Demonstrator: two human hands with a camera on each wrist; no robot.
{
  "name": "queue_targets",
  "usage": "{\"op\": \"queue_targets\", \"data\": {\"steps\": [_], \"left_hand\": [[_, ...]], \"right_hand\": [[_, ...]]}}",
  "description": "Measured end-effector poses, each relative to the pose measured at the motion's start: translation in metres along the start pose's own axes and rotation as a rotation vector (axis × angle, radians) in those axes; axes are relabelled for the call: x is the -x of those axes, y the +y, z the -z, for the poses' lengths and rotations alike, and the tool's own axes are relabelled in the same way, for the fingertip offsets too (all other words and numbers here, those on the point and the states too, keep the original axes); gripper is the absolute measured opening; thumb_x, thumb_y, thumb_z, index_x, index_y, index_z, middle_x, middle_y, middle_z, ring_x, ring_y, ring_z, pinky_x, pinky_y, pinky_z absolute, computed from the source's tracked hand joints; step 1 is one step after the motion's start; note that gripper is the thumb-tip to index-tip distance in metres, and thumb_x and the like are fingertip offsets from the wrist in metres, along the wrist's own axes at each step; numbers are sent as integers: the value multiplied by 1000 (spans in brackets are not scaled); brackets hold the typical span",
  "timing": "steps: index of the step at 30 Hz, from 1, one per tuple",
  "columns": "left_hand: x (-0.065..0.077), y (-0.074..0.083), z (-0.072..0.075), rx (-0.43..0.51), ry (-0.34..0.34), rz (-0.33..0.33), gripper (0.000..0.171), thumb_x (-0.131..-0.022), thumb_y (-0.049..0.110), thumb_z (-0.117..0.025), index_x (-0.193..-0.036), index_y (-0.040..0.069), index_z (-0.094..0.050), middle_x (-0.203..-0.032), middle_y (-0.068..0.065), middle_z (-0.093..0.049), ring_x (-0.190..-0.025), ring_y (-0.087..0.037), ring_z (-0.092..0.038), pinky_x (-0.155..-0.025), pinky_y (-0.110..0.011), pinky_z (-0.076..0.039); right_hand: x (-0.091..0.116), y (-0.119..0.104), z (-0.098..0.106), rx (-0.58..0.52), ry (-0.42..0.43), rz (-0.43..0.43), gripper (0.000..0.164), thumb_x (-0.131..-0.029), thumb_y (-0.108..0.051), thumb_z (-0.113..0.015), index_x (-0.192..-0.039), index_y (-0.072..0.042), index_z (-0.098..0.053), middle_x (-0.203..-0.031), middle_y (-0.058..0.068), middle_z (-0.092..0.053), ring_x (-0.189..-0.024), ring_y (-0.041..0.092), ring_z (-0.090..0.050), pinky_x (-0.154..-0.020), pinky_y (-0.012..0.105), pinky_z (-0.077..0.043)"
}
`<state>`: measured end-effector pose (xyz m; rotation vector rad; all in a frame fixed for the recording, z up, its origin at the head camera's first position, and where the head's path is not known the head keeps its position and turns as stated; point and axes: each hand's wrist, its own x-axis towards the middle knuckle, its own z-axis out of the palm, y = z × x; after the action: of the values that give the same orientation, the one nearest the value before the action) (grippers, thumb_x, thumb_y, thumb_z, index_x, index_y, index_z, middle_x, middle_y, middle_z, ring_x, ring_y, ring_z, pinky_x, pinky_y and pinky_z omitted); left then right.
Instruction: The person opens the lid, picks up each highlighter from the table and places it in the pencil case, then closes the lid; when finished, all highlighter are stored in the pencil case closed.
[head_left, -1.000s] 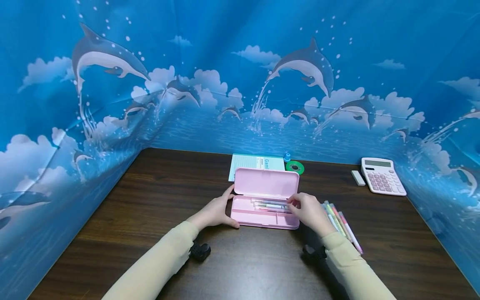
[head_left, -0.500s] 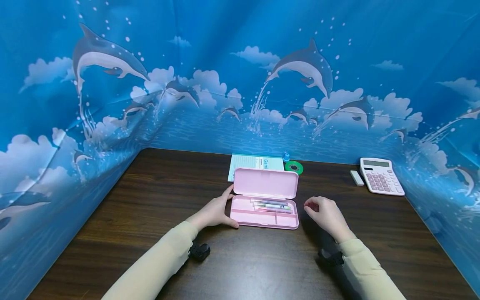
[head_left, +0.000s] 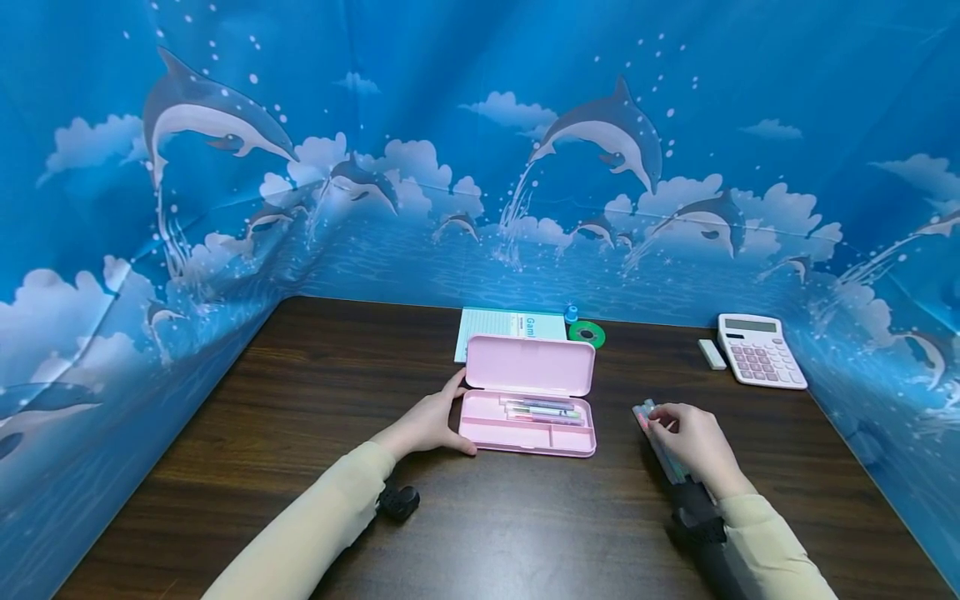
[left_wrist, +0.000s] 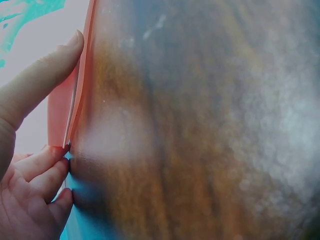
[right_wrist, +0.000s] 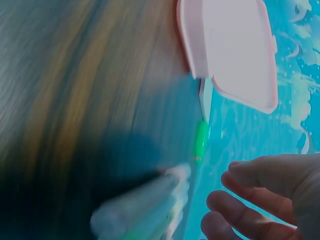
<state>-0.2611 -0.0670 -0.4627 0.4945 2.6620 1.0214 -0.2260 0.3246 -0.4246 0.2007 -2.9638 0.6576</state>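
Note:
A pink pencil case [head_left: 495, 432] stands with its lid up in the middle of the table. Several slim pens [head_left: 543, 411] lie in its rear compartment. My left hand [head_left: 429, 423] holds the case's left end, thumb at the front corner and fingers behind; the left wrist view shows the thumb [left_wrist: 55, 62] against the pink edge. To the right of the case, my right hand [head_left: 697, 442] hovers over a bundle of coloured pens [head_left: 666, 458], partly covering them. In the right wrist view its loosely bent fingers [right_wrist: 235, 210] appear apart from the blurred pens [right_wrist: 145, 210].
Behind the case are a light-blue booklet [head_left: 495, 323], a green tape roll [head_left: 587, 334] and a small blue object [head_left: 571, 314]. A white eraser-like block [head_left: 712, 354] and a calculator [head_left: 763, 352] lie at the back right. A dolphin-printed curtain [head_left: 420, 183] borders the table.
My right hand has left the pens inside the case and moved right, over the loose bundle on the table. The left hand has stayed at the case's left end.

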Motion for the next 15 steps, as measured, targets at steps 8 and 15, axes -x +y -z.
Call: {"op": "queue_targets", "data": {"steps": [8,15], "left_hand": [[1,1,2,13,4,-3,128,-61,39,-89,-153,9,-6,-145,-11,-44,-133,-28,-41,-109,-49,-29],[0,1,1,16,3,-5,127,-61,39,-89,-153,7,-6,-146,-12,-43,-133,-29,-40,-108,-50,-29]], "right_hand": [[10,16,8,-8,-46,-86,17,-87,-13,-66,-96,1,-69,-84,11,-67,-74,21,-57,-67,41,-49],[16,29,12,-14,-103,-153,22,-86,-14,-67,-100,3,-69,-90,17,-67,-76,22,-57,-71,44,-51]]}}
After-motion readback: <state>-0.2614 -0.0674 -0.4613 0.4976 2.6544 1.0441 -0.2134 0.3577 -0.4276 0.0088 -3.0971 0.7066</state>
